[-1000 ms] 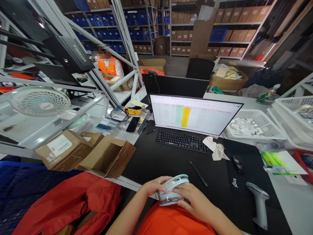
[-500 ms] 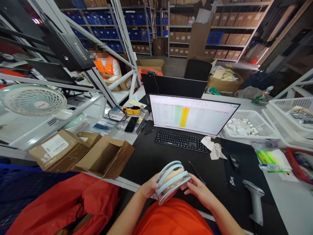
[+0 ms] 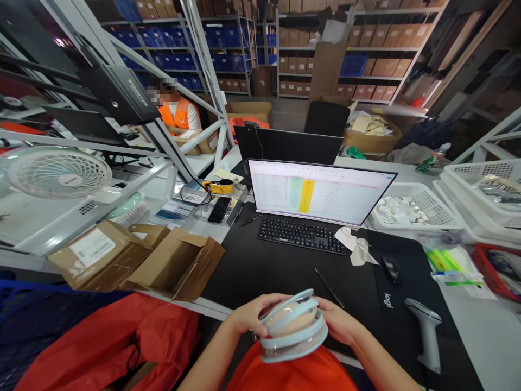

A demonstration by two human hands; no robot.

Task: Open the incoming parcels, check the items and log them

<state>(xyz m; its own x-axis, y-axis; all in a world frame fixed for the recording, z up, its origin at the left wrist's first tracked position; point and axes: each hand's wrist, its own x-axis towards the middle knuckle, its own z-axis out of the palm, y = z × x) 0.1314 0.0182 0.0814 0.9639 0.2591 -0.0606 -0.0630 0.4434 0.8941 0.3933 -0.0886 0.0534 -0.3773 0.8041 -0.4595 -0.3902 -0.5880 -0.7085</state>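
Note:
Both my hands hold a round, clear plastic case with pale blue bands [image 3: 293, 326] just above my orange top. My left hand [image 3: 254, 312] grips its upper left side. My right hand [image 3: 337, 320] holds its right side, with the fingers curled over the rim. A beige surface shows through the clear wall. The case's underside is hidden from this view. A thin black pen [image 3: 329, 288] lies on the black desk mat [image 3: 244, 266], just beyond my right hand.
A keyboard [image 3: 301, 236] and monitor [image 3: 321, 190] stand ahead. To the right are a mouse [image 3: 391, 270], a handheld barcode scanner [image 3: 425, 331] and white baskets [image 3: 415, 209]. An open cardboard box [image 3: 175, 266] and red bag [image 3: 109, 336] are left. A co-worker [image 3: 179, 114] sits beyond the shelving frame.
The case has turned in my hands, from a steep tilt to a flatter position with its clear face up. My hands have shifted around its rim, and the view has moved slightly.

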